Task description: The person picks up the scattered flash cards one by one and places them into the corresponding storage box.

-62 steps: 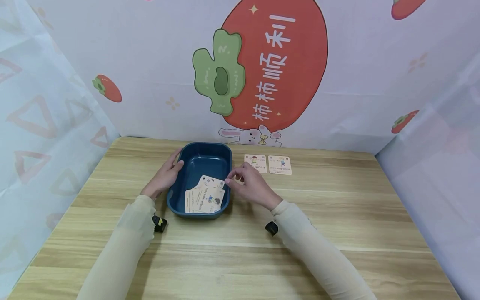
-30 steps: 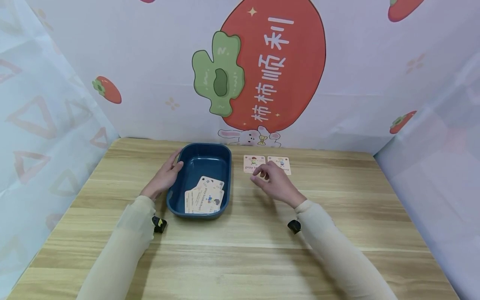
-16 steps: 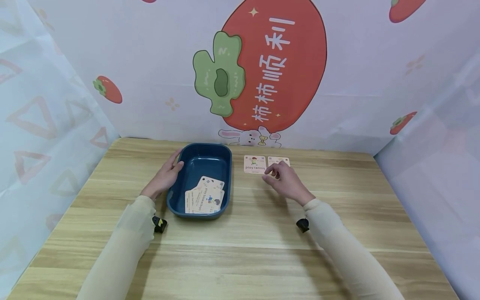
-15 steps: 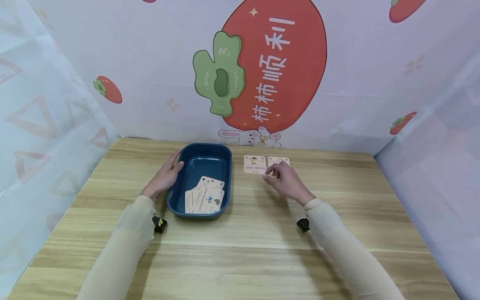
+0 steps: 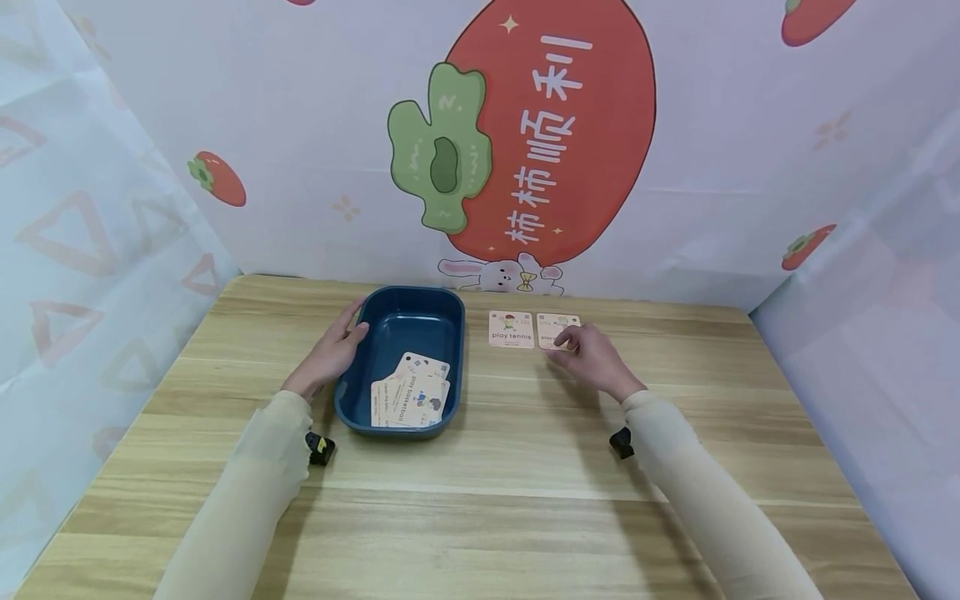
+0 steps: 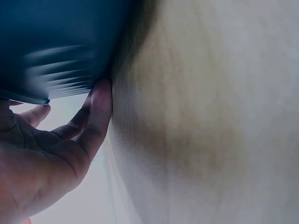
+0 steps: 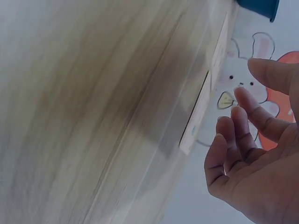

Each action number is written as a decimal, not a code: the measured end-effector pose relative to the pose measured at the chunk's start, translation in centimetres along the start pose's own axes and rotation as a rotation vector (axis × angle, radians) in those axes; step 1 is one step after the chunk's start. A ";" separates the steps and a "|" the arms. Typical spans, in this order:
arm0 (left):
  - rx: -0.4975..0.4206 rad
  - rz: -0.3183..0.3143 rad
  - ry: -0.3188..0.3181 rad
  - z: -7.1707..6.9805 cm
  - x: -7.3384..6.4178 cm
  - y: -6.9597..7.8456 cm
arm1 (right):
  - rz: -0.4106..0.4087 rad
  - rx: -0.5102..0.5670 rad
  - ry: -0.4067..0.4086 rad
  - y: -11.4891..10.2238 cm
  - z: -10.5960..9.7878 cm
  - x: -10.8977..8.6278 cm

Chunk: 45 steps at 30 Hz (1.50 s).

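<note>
A dark blue rectangular tray (image 5: 459, 333) stands at the table's left-centre with several picture cards (image 5: 420, 398) fanned in its near end. My left hand (image 5: 328, 357) rests against the tray's left side, thumb by the rim; in the left wrist view its fingers (image 6: 100, 100) reach along the wall to the tabletop. A "play tennis" card (image 5: 512, 330) lies right of the tray, with a ping-pong card (image 5: 553, 325) beside it. My right hand (image 5: 592, 358) hovers at the ping-pong card's lower right corner, covering part of it. Its fingers are loosely bent, and the right wrist view shows nothing between them.
The wooden table (image 5: 480, 533) ends at a white backdrop (image 5: 697, 167) printed with persimmons and a rabbit. Black wrist cameras (image 5: 321, 449) sit under both sleeves.
My right hand has moved from the tray's right rim rightward, past the tennis card to the ping-pong card, uncovering the tennis card. My left hand and the tray have stayed put.
</note>
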<state>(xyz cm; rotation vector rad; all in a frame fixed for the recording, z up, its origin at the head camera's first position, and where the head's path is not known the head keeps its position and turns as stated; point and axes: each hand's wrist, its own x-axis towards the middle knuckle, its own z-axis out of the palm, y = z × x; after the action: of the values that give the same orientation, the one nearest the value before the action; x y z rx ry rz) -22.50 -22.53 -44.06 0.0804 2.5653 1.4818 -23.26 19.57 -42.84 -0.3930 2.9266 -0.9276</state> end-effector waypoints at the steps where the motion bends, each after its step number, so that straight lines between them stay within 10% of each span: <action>1: 0.000 0.000 -0.001 0.0 0.0 0.0 | 0.004 -0.002 -0.003 0.2 -0.1 0.1; 45: -0.003 0.017 -0.009 -0.1 0.2 -0.3 | 0.198 0.006 -0.153 4.0 -1.7 4.0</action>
<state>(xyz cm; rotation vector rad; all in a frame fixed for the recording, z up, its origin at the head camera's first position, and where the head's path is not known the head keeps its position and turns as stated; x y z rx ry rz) -22.73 -22.75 -44.23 0.1087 2.5620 1.4880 -28.25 22.69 -43.61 -0.1616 2.7618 -0.8388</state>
